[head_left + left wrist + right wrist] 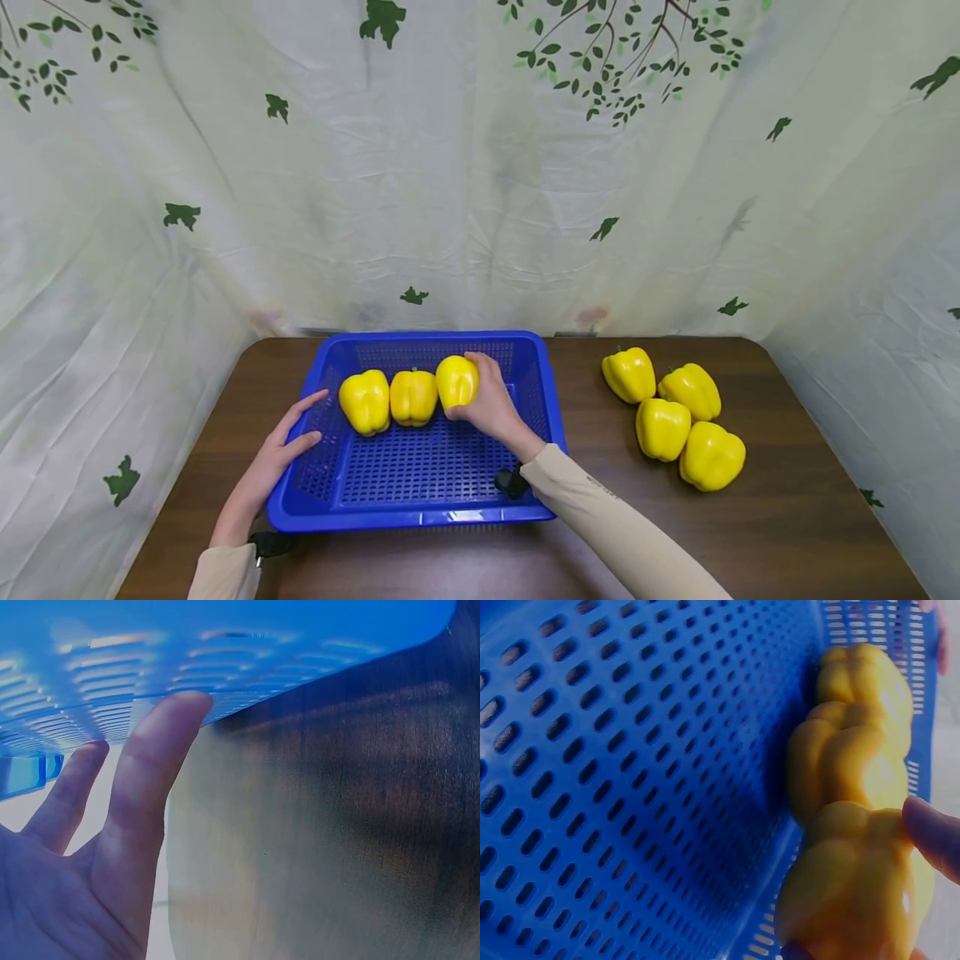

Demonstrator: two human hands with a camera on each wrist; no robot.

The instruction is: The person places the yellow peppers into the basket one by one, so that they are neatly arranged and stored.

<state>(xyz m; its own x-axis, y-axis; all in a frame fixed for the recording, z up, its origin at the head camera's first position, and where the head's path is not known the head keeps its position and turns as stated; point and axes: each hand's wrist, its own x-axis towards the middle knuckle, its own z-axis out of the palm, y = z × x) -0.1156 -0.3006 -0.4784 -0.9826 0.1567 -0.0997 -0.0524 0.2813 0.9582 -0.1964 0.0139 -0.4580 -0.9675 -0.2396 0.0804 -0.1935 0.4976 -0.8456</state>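
A yellow bell pepper (457,381) is in my right hand (489,400), gripped between thumb and fingers inside the blue plastic basket (431,518). Two more yellow peppers sit to its left in a row, one in the middle (413,398) and one at the left (365,402). In the right wrist view the held pepper (847,885) is nearest, with the thumb against its side. My left hand (279,446) rests at the basket's left side, fingers extended; the left wrist view shows its fingertips (191,705) at the slotted wall.
Several yellow peppers (663,430) lie grouped on the brown table (600,533) to the right of the basket. A pale curtain (465,167) with leaf prints hangs behind the table and along both sides.
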